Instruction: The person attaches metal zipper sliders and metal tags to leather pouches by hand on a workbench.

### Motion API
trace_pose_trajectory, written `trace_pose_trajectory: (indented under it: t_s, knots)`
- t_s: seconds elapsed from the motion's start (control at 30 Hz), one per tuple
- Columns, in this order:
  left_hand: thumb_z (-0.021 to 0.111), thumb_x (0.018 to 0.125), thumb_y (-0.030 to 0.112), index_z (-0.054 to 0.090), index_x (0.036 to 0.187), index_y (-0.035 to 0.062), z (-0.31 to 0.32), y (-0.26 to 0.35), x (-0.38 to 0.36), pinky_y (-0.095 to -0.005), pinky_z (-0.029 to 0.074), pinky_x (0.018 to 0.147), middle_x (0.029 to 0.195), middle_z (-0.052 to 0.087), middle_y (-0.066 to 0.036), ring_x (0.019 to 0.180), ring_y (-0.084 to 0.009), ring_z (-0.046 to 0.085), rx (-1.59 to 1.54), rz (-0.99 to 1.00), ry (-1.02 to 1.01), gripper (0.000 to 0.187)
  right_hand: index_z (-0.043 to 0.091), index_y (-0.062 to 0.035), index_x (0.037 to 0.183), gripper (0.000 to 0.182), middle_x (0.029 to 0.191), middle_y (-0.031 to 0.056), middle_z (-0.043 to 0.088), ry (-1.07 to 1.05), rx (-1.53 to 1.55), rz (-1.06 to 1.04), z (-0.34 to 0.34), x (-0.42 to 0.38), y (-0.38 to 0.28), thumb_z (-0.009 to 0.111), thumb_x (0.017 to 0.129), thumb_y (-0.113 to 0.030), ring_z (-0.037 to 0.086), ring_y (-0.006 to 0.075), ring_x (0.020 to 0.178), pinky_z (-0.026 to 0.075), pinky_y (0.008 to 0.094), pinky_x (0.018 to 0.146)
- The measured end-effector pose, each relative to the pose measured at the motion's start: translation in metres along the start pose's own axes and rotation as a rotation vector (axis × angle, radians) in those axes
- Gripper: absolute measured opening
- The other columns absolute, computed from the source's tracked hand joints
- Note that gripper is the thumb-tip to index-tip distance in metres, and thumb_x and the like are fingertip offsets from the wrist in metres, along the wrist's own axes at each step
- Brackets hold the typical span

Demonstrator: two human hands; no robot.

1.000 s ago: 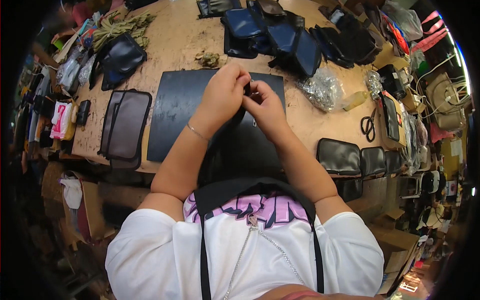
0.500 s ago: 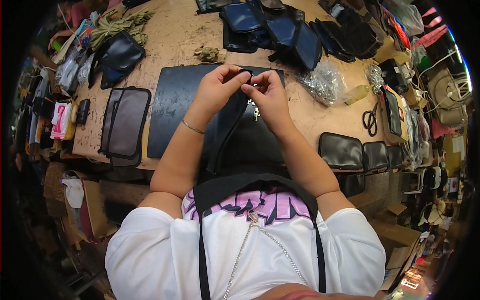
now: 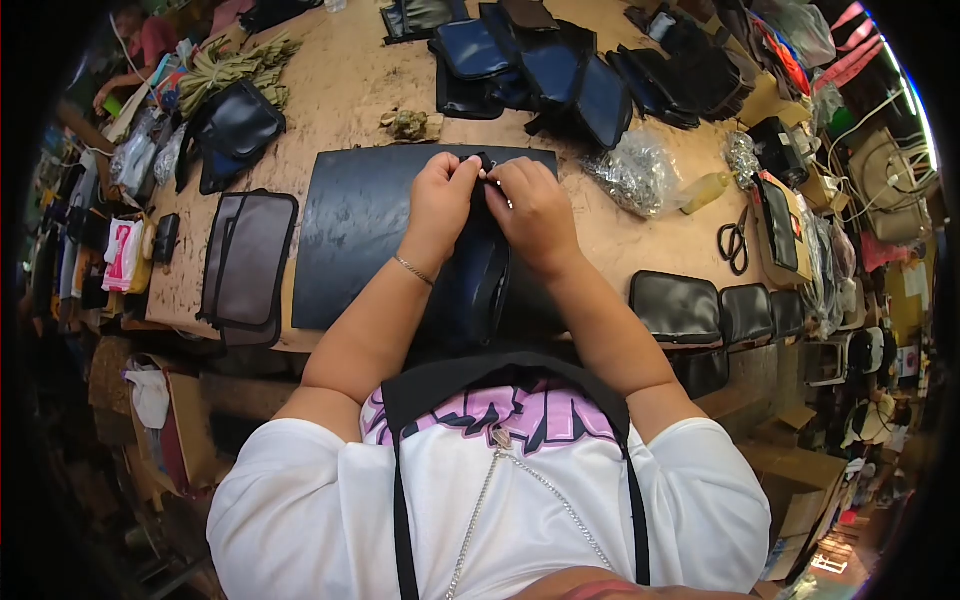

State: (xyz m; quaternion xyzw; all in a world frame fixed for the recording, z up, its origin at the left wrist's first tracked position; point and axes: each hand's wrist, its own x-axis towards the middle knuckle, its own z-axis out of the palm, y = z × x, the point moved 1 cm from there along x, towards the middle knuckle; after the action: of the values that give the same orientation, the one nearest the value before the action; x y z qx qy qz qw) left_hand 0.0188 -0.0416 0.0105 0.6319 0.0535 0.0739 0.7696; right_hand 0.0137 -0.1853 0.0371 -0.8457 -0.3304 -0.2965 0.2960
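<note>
Both hands meet above a dark mat [image 3: 350,215] on the wooden table. My left hand [image 3: 441,205] pinches the top end of a black piece [image 3: 478,275], which hangs down toward my apron. My right hand [image 3: 535,215] has its fingers closed beside the same end, with small shiny metal bits showing at the fingertips. What exactly the right fingers grip is too small to make out. The lower part of the black piece lies between my forearms, over the mat's near edge.
Brown flat pouches [image 3: 248,260] lie left of the mat. Blue-black pouches [image 3: 560,70] are piled at the back. A plastic bag of metal parts [image 3: 640,175], a bottle [image 3: 704,192], scissors [image 3: 733,243] and black cases [image 3: 675,306] sit to the right. Part of a person [image 3: 145,50] shows far left.
My right hand has turned over so its back shows more, its fingers curled in around the metal bits. The black piece has shifted slightly, and the whole view has moved a little.
</note>
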Motion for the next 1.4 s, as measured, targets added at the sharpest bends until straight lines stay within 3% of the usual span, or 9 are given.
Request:
trace_pose_trajectory:
  t_s: [0.3,0.6,0.7,0.83,0.93,1.1,1.3,1.33,1.4]
  knots:
    - [0.065,0.095,0.020,0.052,0.076,0.0124,0.008,-0.016,0.001,-0.0227,0.029,0.054,0.069,0.046,0.007,0.062,-0.0030,0.035,-0.033,-0.069,0.015,0.024,0.055,-0.0058,0.094,0.026,0.089,0.0105,0.057,-0.087,-0.120,-0.029,0.009,-0.010,0.006,0.071,0.074,-0.010,0.058,0.0301,0.086,0.052,0.0389,0.073]
    - [0.062,0.095,0.019,0.050,0.078,0.0009,0.000,-0.040,0.009,-0.0362,0.042,0.069,0.079,0.051,-0.012,0.075,-0.0258,0.051,0.425,0.311,0.143,0.027,0.057,-0.0074,0.088,0.015,0.083,0.0071,0.061,-0.244,-0.249,-0.201,0.004,-0.016,0.007,0.066,0.077,-0.014,0.062,0.0230,0.079,0.055,0.0350,0.066]
    - [0.060,0.097,0.019,0.050,0.079,0.0007,-0.008,-0.046,0.029,-0.0375,0.043,0.071,0.079,0.052,-0.012,0.076,-0.0252,0.051,0.436,0.496,0.315,0.027,0.058,-0.0065,0.091,0.013,0.085,0.0075,0.061,-0.425,-0.245,-0.211,0.000,-0.030,-0.012,0.064,0.081,-0.013,0.063,0.0241,0.082,0.055,0.0352,0.067]
    - [0.049,0.105,0.026,0.050,0.094,0.0033,-0.050,-0.021,0.062,-0.0274,0.048,0.067,0.082,0.068,-0.012,0.071,-0.0153,0.064,0.092,0.254,0.218,0.025,0.062,-0.0047,0.111,0.028,0.088,0.0072,0.061,-0.549,0.214,-0.103,-0.020,-0.055,-0.039,0.059,0.084,-0.002,0.062,0.0260,0.090,0.054,0.0374,0.077]
    - [0.046,0.107,0.034,0.050,0.104,0.0095,-0.073,0.008,0.064,-0.0267,0.057,0.068,0.086,0.071,-0.009,0.067,-0.0141,0.065,-0.144,-0.081,-0.172,0.025,0.065,-0.0057,0.119,0.038,0.096,0.0082,0.065,-0.500,0.483,0.049,-0.056,-0.052,-0.001,0.056,0.083,0.004,0.063,0.0252,0.093,0.053,0.0371,0.080]
    - [0.049,0.106,0.026,0.051,0.099,0.0092,-0.070,0.036,0.023,-0.0250,0.052,0.071,0.081,0.065,-0.006,0.076,-0.0124,0.064,-0.050,-0.131,-0.533,0.018,0.068,0.0030,0.108,0.027,0.100,0.0075,0.069,0.373,0.423,0.436,-0.170,-0.084,0.137,0.051,0.090,0.013,0.064,0.0171,0.096,0.051,0.0314,0.093]
    - [0.051,0.104,0.017,0.053,0.098,0.0057,-0.028,0.023,-0.041,-0.0272,0.050,0.083,0.091,0.066,-0.007,0.087,-0.0135,0.064,-0.052,-0.147,-0.576,0.013,0.066,-0.0045,0.116,0.039,0.095,0.0144,0.072,0.441,-0.167,1.101,-0.264,-0.161,0.281,0.058,0.098,-0.038,0.068,0.0258,0.091,0.051,0.0363,0.089]
    - [0.052,0.104,0.016,0.054,0.097,0.0050,-0.023,0.020,-0.046,-0.0278,0.050,0.084,0.093,0.068,-0.007,0.088,-0.0137,0.064,-0.051,-0.098,-0.580,0.013,0.064,0.0033,0.113,0.068,0.101,0.0211,0.070,0.227,-0.516,1.110,-0.264,-0.167,0.277,0.055,0.092,-0.061,0.067,0.0344,0.096,0.050,0.0383,0.089]
    - [0.054,0.103,0.016,0.058,0.099,0.0033,-0.017,0.020,-0.050,-0.0274,0.050,0.085,0.093,0.068,-0.006,0.089,-0.0134,0.064,-0.034,-0.140,-0.611,0.014,0.066,0.0068,0.105,0.072,0.103,0.0265,0.069,-0.022,-0.877,1.243,-0.251,-0.199,0.309,0.060,0.087,-0.063,0.065,0.0427,0.099,0.050,0.0421,0.088]
